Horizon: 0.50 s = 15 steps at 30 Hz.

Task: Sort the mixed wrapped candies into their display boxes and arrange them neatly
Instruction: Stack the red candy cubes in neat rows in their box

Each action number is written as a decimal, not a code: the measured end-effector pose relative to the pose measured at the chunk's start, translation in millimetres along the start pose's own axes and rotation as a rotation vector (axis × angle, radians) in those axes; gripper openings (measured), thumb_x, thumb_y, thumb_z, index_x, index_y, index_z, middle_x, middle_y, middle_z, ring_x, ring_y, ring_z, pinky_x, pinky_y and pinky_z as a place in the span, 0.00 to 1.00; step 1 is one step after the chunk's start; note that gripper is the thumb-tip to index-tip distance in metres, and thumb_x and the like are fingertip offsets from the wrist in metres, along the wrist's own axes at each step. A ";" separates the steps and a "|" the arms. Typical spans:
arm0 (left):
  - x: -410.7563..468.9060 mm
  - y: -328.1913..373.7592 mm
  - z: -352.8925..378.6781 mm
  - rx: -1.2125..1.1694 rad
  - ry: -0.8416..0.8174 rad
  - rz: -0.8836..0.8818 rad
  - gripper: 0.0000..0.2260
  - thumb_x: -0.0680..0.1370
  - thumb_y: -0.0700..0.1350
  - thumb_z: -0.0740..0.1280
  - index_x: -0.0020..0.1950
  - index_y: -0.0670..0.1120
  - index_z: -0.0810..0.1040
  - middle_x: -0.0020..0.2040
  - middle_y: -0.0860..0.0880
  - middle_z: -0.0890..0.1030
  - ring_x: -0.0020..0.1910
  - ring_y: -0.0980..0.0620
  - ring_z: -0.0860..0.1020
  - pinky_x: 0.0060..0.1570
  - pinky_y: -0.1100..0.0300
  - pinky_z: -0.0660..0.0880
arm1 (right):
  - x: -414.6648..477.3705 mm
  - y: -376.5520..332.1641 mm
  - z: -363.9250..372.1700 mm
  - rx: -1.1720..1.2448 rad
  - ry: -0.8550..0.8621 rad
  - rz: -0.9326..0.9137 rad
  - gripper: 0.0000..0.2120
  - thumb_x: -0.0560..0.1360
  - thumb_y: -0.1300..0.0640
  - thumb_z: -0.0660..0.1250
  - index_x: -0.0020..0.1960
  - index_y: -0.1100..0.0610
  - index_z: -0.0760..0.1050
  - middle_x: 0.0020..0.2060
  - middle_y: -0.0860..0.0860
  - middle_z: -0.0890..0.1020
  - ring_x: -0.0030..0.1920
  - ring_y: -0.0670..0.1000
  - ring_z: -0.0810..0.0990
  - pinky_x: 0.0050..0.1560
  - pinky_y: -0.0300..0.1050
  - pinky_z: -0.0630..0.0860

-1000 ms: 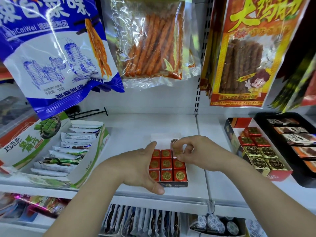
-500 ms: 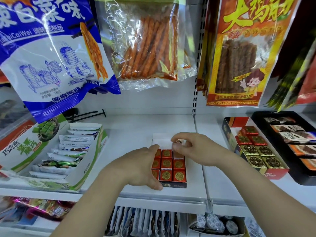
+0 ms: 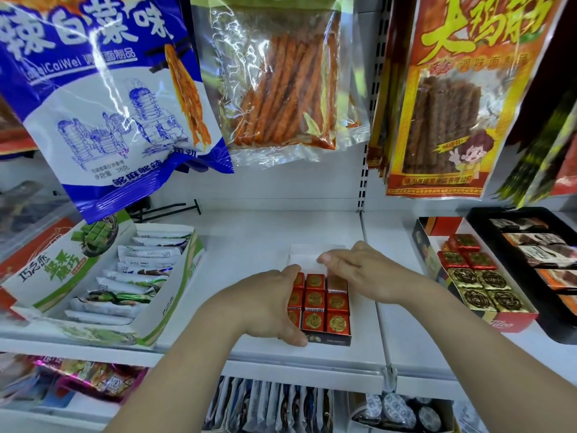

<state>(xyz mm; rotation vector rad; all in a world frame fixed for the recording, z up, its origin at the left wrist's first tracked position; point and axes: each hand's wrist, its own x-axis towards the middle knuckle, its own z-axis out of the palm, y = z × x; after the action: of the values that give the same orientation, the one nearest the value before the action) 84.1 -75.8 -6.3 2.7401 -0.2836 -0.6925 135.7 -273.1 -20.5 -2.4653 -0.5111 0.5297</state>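
Observation:
A small dark display box (image 3: 327,339) stands mid-shelf, packed with rows of red wrapped candies (image 3: 314,300) bearing gold seals. My left hand (image 3: 268,304) grips the box's left side, thumb down at its front corner. My right hand (image 3: 362,270) is over the back right corner, with curled fingers on a tilted red candy (image 3: 337,282) in the back row. The thumb is hidden. The box's white flap (image 3: 307,254) sticks up behind. To the right, a red display box (image 3: 505,321) holds red candies (image 3: 465,250) and gold candies (image 3: 480,285).
A green-and-white box of wrapped bars (image 3: 175,307) stands at the left. At the far right is a black tray (image 3: 487,214) of flat chocolates. Snack bags (image 3: 274,89) hang low overhead. A shelf divider (image 3: 379,323) runs just right of the small box.
My right hand brought the pinched candy down from above the back row into the back right corner of the box. My left hand kept its hold on the box's side.

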 end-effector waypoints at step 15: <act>-5.3 20.0 3.8 -0.012 0.093 0.020 0.41 0.67 0.58 0.76 0.73 0.52 0.59 0.60 0.52 0.67 0.58 0.53 0.72 0.61 0.57 0.72 | -50.3 -5.5 -14.9 0.420 -0.069 0.109 0.29 0.75 0.50 0.69 0.72 0.48 0.61 0.52 0.51 0.81 0.50 0.51 0.83 0.55 0.45 0.79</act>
<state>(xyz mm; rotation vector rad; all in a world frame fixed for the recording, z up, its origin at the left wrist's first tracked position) 75.3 -94.0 -0.5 2.7447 -0.2839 -0.5579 98.7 -298.7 7.1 -2.0855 -0.2590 0.6913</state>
